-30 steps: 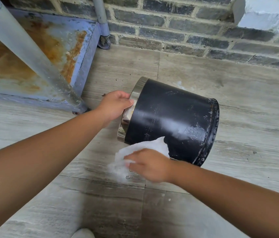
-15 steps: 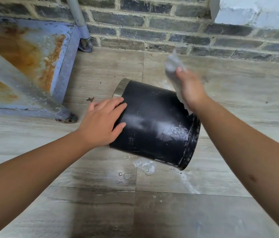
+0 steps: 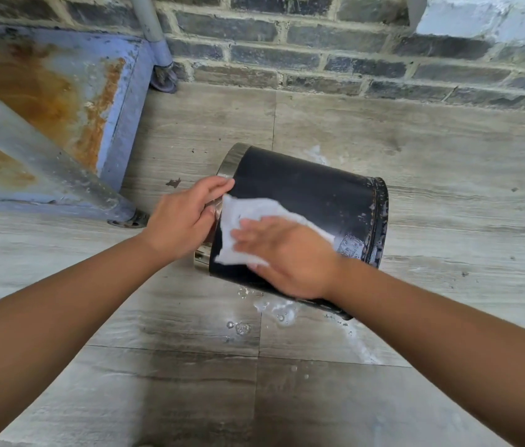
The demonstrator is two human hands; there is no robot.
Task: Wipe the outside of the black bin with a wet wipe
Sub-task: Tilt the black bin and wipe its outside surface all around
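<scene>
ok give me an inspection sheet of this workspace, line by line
surface: grey tiled floor, wet, soapy droplets beside the bin
job's things: black bin lying on its side, steel rim pointing left; white wet wipe spread on its wall
clutter: small dark chip on the floor
grippers: left hand grips the rim end; right hand flat, pressing the wipe
cables: nothing seen
surroundings: brick wall behind; rusty blue metal frame at left

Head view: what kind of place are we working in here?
Probably an outdoor patio or utility corner: a dark brick wall, a wet tiled floor and a rusty blue metal frame beside the black bin.
</scene>
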